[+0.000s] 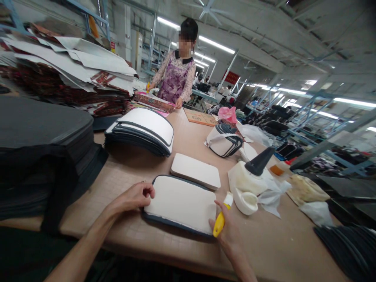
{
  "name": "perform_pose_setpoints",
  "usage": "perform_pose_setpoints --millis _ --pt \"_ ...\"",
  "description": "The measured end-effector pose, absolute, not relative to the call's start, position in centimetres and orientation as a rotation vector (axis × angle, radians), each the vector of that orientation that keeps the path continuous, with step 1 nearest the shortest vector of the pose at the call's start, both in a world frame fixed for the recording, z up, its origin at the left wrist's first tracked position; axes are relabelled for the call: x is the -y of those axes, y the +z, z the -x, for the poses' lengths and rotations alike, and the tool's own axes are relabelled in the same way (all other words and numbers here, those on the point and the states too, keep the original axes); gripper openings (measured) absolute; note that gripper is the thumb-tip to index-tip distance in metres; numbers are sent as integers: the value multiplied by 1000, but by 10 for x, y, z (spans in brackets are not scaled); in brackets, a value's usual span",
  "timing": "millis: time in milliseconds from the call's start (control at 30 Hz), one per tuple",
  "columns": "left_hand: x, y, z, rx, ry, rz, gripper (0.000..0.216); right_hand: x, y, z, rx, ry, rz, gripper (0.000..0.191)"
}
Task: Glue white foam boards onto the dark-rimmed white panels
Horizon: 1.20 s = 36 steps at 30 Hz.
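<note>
A white rectangular board with rounded corners lies on a slightly larger dark fabric piece (180,226), whose border shows around it; together they form a panel (182,203) near the table's front edge. My left hand (136,199) has its fingers curled in a pinch at the panel's left edge. At the right edge, my right hand (227,231) holds a yellow-handled brush (222,220) while its fingertips touch the panel. Just behind lies a short stack of bare white boards (195,171). To the right stands a cream plastic container (246,178) with a dark cone-shaped piece on it.
Stacked white-and-dark panels (141,131) sit behind left, and a bundled stack (225,141) behind right. A tall dark stack (44,156) fills the left. A co-worker (179,74) stands across the brown table (188,137). Dark pieces (349,250) lie at the lower right.
</note>
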<state>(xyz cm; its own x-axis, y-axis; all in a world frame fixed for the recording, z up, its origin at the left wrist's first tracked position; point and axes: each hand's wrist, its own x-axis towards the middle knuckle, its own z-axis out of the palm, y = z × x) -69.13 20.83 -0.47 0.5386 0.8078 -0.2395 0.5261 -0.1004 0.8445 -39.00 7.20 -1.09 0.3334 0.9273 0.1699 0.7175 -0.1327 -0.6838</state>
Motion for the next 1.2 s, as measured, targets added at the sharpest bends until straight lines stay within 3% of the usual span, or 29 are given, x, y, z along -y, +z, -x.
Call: perform_pose_setpoints --millis 200,300,367,400,500,600,800,1067,1200 --pt "-200 17 687 -1215 351 -1950 11 -75 -29 389 1535 307 2005 50" --pt "-193 25 677 -1406 281 -2207 21 -74 -36 389 1589 217 2043 55" --pt "-188 21 667 -1493 248 -2359 9 -72 -35 387 1599 173 2087 57" --pt "-186 17 662 -1455 270 -2417 15 -72 -34 386 1604 136 2112 55" --pt "-177 1 648 -1127 335 -2577 59 -71 -35 382 1642 -41 2127 54" --pt "-173 -9 639 -969 180 -2656 70 -69 -48 382 1661 -84 1967 52" --pt "-178 -15 634 -1010 38 -2710 72 -66 -80 391 1736 -112 1859 56" --pt "-183 -23 637 -1074 26 -2728 75 -88 -76 406 1823 -154 1671 70" --pt "-186 -4 620 -998 -2 -2681 54 -92 -79 409 1672 -147 1737 72"
